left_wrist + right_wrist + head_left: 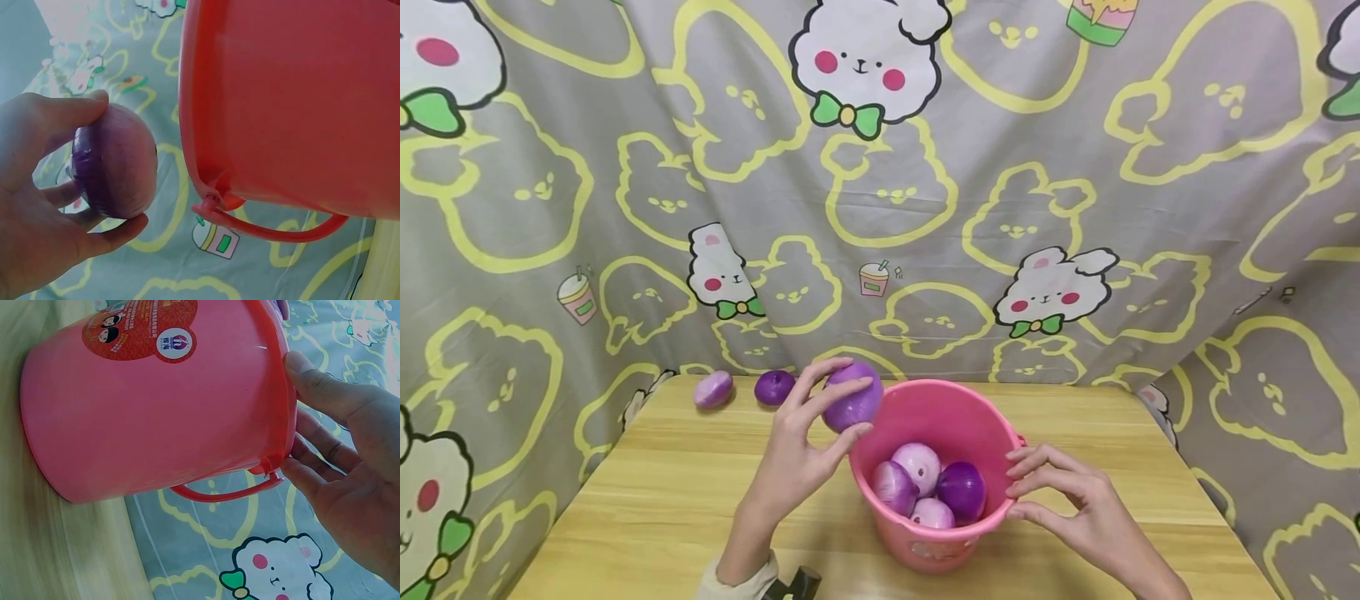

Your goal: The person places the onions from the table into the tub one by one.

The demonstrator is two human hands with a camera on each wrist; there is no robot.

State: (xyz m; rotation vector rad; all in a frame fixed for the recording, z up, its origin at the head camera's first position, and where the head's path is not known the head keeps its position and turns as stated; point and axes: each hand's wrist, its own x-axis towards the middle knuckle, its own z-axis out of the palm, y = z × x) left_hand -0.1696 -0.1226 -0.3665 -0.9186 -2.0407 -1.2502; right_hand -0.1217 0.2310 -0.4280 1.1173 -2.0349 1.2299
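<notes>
Left hand (801, 450) I had part-closed, pinching a purple onion (854, 408) between fingertips just beside the pink bucket (955, 412), which held four more onions (961, 492), right hand (1082, 508) lightly gripping its rim (284, 415) with bent fingers, probably for steadiness.

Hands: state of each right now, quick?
Left hand: closed, holding an onion.
Right hand: closed, holding the bucket rim.
</notes>
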